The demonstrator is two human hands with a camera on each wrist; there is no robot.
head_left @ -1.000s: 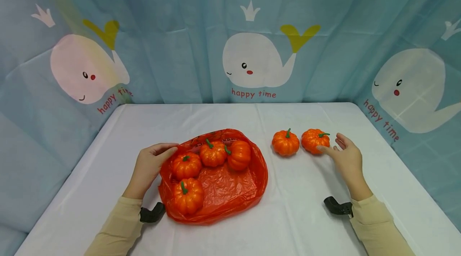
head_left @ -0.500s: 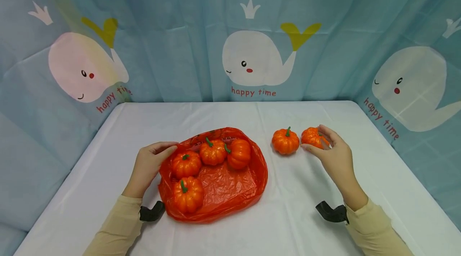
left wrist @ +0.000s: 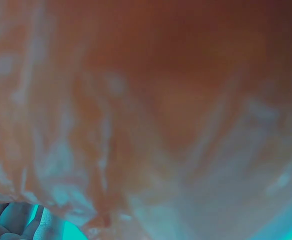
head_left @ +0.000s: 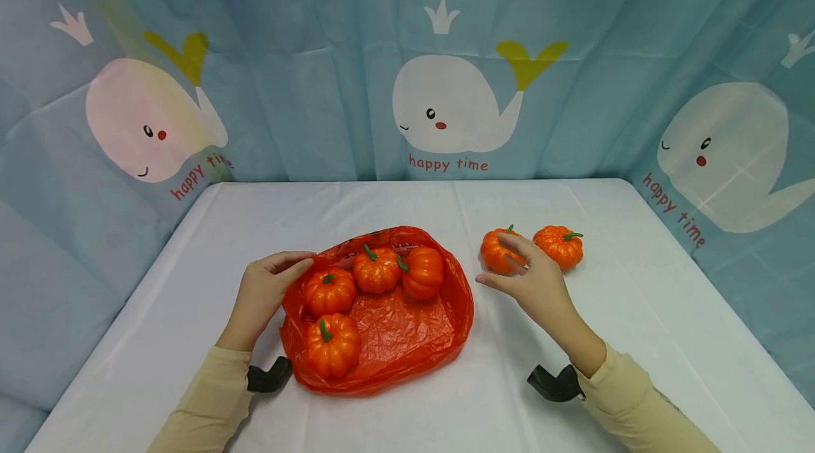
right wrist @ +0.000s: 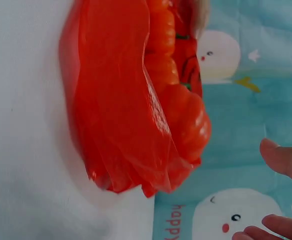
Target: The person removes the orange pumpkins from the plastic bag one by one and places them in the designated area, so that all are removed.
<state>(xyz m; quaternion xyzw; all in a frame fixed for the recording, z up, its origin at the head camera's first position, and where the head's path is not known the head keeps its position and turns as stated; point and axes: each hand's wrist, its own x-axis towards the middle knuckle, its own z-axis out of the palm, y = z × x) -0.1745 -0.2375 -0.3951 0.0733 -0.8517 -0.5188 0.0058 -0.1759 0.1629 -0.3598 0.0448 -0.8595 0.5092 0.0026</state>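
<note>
In the head view my left hand (head_left: 264, 294) pinches the left rim of a red plastic bag (head_left: 401, 329), which lies with its mouth spread wide. Several small orange pumpkins (head_left: 332, 345) with green stems sit inside, along its left and far sides. My right hand (head_left: 544, 294) is spread over a loose pumpkin (head_left: 492, 253) right of the bag, partly covering it. The right wrist view shows thumb (right wrist: 286, 162) and fingers apart, nothing between them. Blurred bag plastic (left wrist: 136, 100) fills most of the left wrist view, with some fingers (left wrist: 16, 220) at its lower left corner.
A second loose pumpkin (head_left: 560, 246) lies just right of the first, beyond my right hand. White cloth covers the table (head_left: 446, 417). A blue curtain (head_left: 318, 106) printed with whales stands behind and at both sides. Black curved pieces (head_left: 555, 383) stick out at both wrists.
My right hand has moved left, away from the right-hand pumpkin and over to the one nearer the bag. The left hand, bag and pumpkins stay where they were.
</note>
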